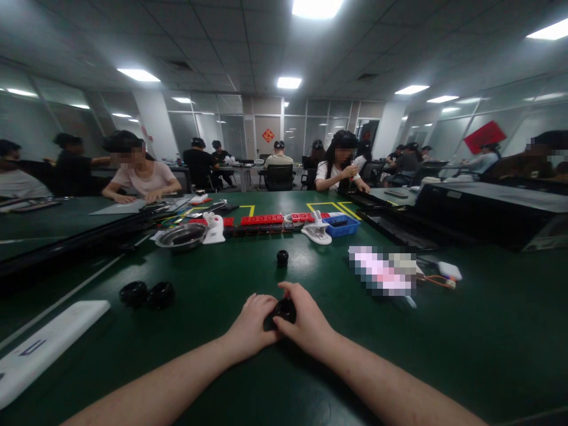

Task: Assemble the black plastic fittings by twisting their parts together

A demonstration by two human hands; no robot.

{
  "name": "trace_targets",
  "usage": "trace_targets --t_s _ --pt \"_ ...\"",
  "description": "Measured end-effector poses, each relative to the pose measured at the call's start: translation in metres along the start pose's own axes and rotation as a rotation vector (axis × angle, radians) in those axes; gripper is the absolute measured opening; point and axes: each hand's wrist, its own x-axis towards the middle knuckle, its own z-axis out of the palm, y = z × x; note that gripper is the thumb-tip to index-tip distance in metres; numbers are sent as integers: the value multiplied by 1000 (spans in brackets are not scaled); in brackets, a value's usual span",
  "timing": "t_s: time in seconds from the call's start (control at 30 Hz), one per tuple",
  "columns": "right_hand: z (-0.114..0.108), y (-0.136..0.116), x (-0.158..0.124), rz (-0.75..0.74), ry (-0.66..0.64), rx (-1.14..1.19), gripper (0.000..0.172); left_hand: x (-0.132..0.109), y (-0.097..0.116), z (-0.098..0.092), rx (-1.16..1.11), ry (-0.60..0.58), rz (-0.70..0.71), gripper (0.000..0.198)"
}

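Close in front of me, both hands are wrapped round a glossy black round piece point(284, 312) with a hollow in its top. My left hand point(254, 322) grips its left side, and my right hand point(307, 316) curls over its right side with the thumb at the near rim. Fingers cover much of the piece, so its exact kind is hidden. Straight ahead stands a smaller black ribbed knob-like piece point(282, 258), apart from the hands. Off to the left, two similar black rounded pieces point(133, 293) sit side by side on the green table point(213, 272).
A long white panel point(57, 340) lies at the left. Farther back are a metal bowl point(181, 236), a white clip-like device point(316, 231), a blue bin point(341, 226) and red blocks point(261, 219). A large black case point(479, 213) stands right. Two people sit across the table.
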Motion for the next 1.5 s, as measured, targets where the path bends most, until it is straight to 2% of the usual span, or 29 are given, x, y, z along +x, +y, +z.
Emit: trace_targets --t_s 0.13,0.27,0.37,0.6,0.7,1.0,1.27,1.43,1.5 --pt "-4 -3 -2 -71 -51 51 62 -1 0 0 5 -4 0 35" --pt "-3 -3 -1 66 38 -13 62 -1 2 -1 1 13 9 30" --pt "0 -1 1 134 42 -4 59 -3 5 -3 -14 7 0 28" --pt "-3 0 0 54 -32 75 51 -5 8 -5 -28 29 -2 33" --pt "-4 -1 -2 34 -70 65 54 -4 6 -4 -23 18 -5 33" --pt "3 -1 1 113 76 -27 67 -2 0 1 -4 37 7 30" --pt "-7 -1 -2 4 -86 98 69 -2 0 1 -15 27 10 35" --pt "-4 -3 0 41 34 -30 64 -1 0 2 -13 32 15 32" --pt "-1 -3 1 78 43 -67 64 -1 1 1 -15 29 13 30"
